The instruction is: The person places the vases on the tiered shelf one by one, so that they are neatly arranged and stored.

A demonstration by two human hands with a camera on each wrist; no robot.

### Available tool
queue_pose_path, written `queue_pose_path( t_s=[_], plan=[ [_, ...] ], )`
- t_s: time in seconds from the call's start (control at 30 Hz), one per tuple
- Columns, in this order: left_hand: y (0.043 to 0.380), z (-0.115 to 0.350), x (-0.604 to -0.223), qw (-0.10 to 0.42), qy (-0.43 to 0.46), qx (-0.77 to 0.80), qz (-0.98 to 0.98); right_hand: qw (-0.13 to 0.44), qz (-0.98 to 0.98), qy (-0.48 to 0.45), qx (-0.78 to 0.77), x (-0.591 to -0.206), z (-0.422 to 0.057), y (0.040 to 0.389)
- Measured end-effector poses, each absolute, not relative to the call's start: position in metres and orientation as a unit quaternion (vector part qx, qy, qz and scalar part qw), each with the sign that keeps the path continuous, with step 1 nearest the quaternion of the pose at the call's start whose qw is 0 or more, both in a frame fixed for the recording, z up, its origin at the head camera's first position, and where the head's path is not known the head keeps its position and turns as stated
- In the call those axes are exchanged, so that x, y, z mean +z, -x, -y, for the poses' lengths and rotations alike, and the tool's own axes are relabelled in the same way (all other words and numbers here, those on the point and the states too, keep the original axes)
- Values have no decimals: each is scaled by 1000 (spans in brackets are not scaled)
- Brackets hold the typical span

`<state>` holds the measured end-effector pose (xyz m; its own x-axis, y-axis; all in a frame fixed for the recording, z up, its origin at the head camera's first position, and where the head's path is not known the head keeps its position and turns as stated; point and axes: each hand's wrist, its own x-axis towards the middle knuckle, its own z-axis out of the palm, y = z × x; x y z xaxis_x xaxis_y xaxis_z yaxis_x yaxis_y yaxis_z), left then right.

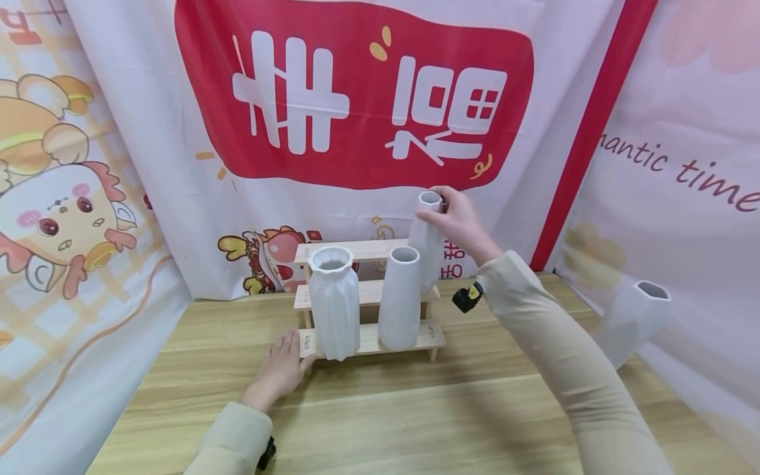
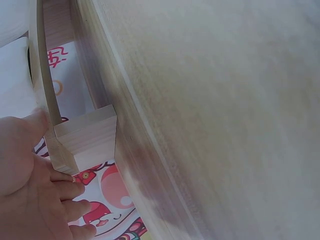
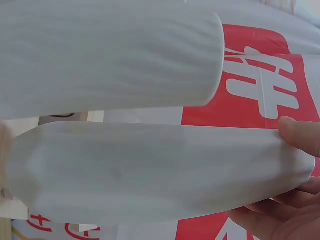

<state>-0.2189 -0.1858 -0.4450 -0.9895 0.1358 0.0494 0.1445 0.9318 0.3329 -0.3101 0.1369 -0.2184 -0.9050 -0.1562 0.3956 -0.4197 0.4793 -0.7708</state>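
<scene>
Right hand (image 1: 460,219) gripped a tapered white vase (image 1: 427,245) by its neck;
left hand (image 1: 279,369), fingers extended, touched the three-tiered wooden stand (image 1: 369,340).

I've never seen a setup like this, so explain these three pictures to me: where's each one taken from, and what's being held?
There's no robot here, just a person working bare-handed. The wide picture is taken from the person's head, looking forward and down; the other two come from the left and right wrists. On the table stands a wooden stand with three steps. Its lowest step holds a pleated vase and a smooth vase. An angular vase is off to the right. The left hand touches the stand's left end. The right hand grips a tall white vase near its rim; I can't tell whether its base rests on anything.
</scene>
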Motion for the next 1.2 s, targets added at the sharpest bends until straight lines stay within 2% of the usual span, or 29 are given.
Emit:
queue_pose_path(
  t_s=[0.7,1.2],
  plan=[
    [220,187,-445,7,69,-173,983,143,842,-202,480,-223,-93,317],
    [220,187,-446,12,72,-169,983,117,840,-220,482,-220,-65,315]
  ],
)
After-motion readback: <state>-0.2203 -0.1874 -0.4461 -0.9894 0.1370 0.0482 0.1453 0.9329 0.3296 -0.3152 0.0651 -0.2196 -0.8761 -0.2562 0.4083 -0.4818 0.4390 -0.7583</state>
